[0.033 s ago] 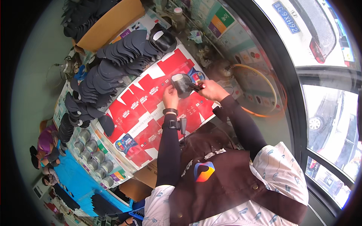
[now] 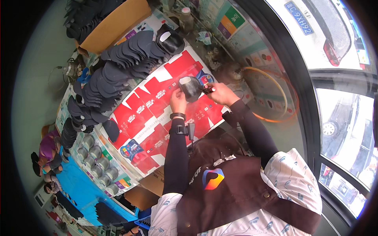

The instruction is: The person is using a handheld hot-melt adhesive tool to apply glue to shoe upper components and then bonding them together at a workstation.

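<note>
My left hand (image 2: 178, 101) pinches the near left edge of a glossy black curved piece (image 2: 190, 89) with a pale patch at its upper end. At the piece's right side, my right hand (image 2: 223, 94) is closed round a small dark tool (image 2: 208, 89) with a bit of red. The tool's far end is against or very near the piece; its kind I cannot make out. Both hands work above a red and white printed sheet (image 2: 157, 114). A similar glossy black piece (image 2: 171, 42) rests at the far end of the stacks.
Dark curved pieces (image 2: 104, 82) lie in overlapping rows to the left, beside a cardboard box (image 2: 118, 27). Several grey metal cups (image 2: 103, 163) stand at the near left. A yellow-orange hose (image 2: 284, 90) loops at the right by the window. Beyond a blue table (image 2: 75, 185) are other people.
</note>
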A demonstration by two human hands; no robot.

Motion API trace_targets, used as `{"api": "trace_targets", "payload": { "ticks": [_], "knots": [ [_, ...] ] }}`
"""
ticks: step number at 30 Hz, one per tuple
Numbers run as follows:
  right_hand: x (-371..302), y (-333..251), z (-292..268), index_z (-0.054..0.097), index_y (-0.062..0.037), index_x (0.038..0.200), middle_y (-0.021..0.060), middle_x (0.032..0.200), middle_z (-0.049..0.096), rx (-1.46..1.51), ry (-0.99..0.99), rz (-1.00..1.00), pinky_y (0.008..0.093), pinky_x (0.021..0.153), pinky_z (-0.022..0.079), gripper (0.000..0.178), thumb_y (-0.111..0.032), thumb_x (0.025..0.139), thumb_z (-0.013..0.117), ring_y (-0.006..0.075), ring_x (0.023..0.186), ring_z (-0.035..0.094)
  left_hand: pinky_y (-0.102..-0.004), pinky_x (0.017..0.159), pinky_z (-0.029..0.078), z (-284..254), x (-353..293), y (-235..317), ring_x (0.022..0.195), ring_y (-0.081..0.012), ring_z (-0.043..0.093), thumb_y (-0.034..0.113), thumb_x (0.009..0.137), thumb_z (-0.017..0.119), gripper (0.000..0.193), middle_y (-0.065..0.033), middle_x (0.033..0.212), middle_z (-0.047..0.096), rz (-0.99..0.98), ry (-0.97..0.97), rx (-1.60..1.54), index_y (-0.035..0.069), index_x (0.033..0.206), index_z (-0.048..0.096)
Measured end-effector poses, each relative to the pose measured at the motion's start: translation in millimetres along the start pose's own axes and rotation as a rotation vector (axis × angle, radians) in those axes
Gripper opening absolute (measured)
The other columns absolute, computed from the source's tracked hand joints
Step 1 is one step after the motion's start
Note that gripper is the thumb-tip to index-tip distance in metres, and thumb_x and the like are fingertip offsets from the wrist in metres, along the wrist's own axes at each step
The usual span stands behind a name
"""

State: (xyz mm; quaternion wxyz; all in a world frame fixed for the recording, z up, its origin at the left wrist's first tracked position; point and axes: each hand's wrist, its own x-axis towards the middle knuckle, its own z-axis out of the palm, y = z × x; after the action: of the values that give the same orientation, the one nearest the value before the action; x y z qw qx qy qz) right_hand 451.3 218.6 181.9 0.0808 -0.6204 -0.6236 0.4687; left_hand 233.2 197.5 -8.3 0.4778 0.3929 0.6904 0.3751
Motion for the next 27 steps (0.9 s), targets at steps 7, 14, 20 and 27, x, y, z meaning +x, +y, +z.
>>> {"api": "trace_targets", "payload": {
  "ticks": [7,14,20,27],
  "knots": [
    [-4.3,14.2,11.6,0.069,-0.0018,0.103,0.0255,0.090,0.068,0.000,-0.097,0.095,0.0482,0.078,0.051,0.031,-0.023,0.083,0.060,0.0450,0.088,0.065,-0.0291,0.066,0.057,-0.1,0.7,-2.0,0.081,-0.0152,0.069,0.012,0.095,0.064,0.031,-0.0101,0.100,0.073,-0.024,-0.014,0.003,-0.002,0.122,0.064],
    [-4.9,39.0,20.6,0.069,-0.0017,0.104,0.0259,0.090,0.069,0.046,-0.147,0.107,0.0484,0.079,0.052,0.032,-0.023,0.082,0.059,0.0441,0.087,0.066,-0.0361,0.082,0.057,6.4,-4.3,12.2,0.093,-0.0252,0.073,0.014,0.091,0.065,0.032,-0.0167,0.103,0.075,-0.089,-0.038,-0.024,-0.002,0.119,0.066],
    [-13.2,28.8,19.6,0.067,-0.0019,0.110,0.0240,0.094,0.070,-0.004,0.106,0.082,0.0465,0.080,0.051,0.036,-0.021,0.080,0.065,0.0409,0.089,0.068,-0.0347,0.079,0.057,-1.3,-7.2,12.0,0.088,-0.0228,0.072,0.012,0.090,0.066,0.032,-0.0146,0.100,0.074,-0.043,-0.016,-0.070,-0.001,0.119,0.065],
    [-21.9,7.8,0.5,0.068,-0.0027,0.114,0.0286,0.098,0.067,-0.041,0.172,0.063,0.0539,0.085,0.050,0.037,-0.019,0.084,0.055,0.0487,0.098,0.063,-0.0346,0.078,0.057,8.9,-7.9,10.6,0.084,-0.0225,0.072,0.015,0.088,0.067,0.033,-0.0127,0.096,0.074,-0.028,-0.014,-0.095,0.000,0.118,0.066]
  ]
}}
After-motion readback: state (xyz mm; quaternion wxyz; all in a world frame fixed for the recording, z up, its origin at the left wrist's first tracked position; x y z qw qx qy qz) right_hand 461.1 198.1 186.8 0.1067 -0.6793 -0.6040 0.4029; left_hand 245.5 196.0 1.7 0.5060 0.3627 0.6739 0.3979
